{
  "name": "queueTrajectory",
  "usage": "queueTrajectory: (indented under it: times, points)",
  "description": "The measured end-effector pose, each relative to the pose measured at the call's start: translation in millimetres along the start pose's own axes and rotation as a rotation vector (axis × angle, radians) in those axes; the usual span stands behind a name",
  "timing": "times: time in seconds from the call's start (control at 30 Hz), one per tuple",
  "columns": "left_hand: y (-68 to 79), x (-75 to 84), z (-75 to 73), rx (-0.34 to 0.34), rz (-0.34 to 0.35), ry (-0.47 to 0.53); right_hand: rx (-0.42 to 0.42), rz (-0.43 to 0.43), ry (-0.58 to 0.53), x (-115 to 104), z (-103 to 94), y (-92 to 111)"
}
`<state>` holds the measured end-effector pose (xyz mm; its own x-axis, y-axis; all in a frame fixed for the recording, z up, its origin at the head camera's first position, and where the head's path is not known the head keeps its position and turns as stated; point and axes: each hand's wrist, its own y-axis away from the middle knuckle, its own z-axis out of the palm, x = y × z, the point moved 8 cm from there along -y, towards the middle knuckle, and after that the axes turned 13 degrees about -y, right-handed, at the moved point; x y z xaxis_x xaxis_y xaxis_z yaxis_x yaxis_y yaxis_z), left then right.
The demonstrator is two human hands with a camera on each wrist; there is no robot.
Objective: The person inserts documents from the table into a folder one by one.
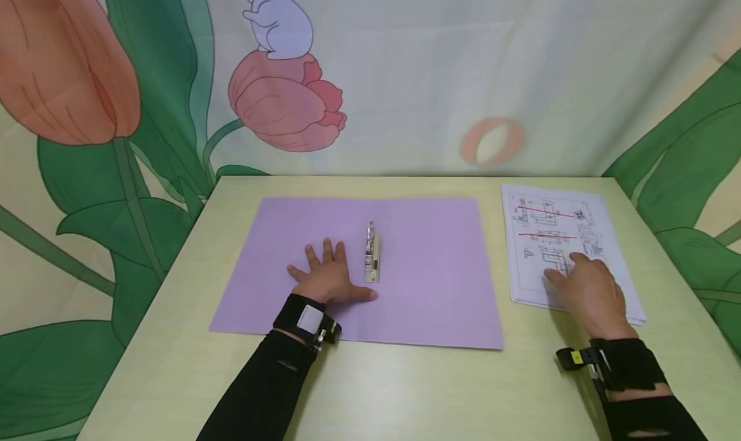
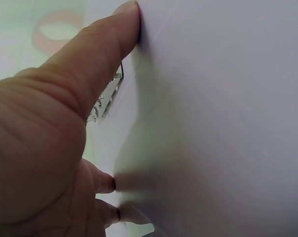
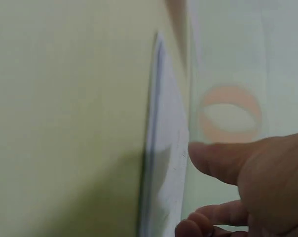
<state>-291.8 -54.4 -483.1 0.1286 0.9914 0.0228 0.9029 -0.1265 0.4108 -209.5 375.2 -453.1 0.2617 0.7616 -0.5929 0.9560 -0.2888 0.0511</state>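
Observation:
A purple clip folder lies spread flat, a metal clip standing near its middle. My left hand rests on the folder's left part with fingers spread, the thumb reaching just below the clip. In the left wrist view the thumb touches the folder's pale surface. Over a stack of printed drawing sheets hovers my right hand, thumb and index finger apart and the other fingers bent. The right wrist view shows the stack edge-on, with a gap between the thumb and fingers, nothing held.
The pale wooden table carries the folder on the left and the sheets near its right edge. Behind its far edge hangs a printed curtain with flowers and a cartoon animal. Both wrists wear black straps with small cameras.

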Motion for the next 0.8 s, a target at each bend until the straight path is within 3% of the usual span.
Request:
queueTrajectory:
  times: [0.13, 0.4, 0.53, 0.63, 0.8]
  points:
    - [-0.4, -2.6, 0.2, -0.011, -0.001, 0.009, -0.104, -0.012, 0.038, -1.1, 17.8, 4.7]
    - [-3.2, -9.6, -1.7, -0.002, -0.019, 0.013, -0.16, -0.03, 0.03, -17.3, 26.8, 6.5]
    - [-2.6, -8.9, -2.2, -0.005, -0.018, 0.016, -0.093, 0.038, 0.014, 1.2, 5.3, 3.8]
    - [-3.1, -7.0, -2.0, -0.005, -0.016, 0.013, -0.02, 0.135, 0.033, 25.5, -17.7, 4.3]
    - [-4.3, -5.2, -1.2, -0.011, -0.013, 0.01, -0.041, 0.286, 0.069, 61.2, -33.6, 8.3]
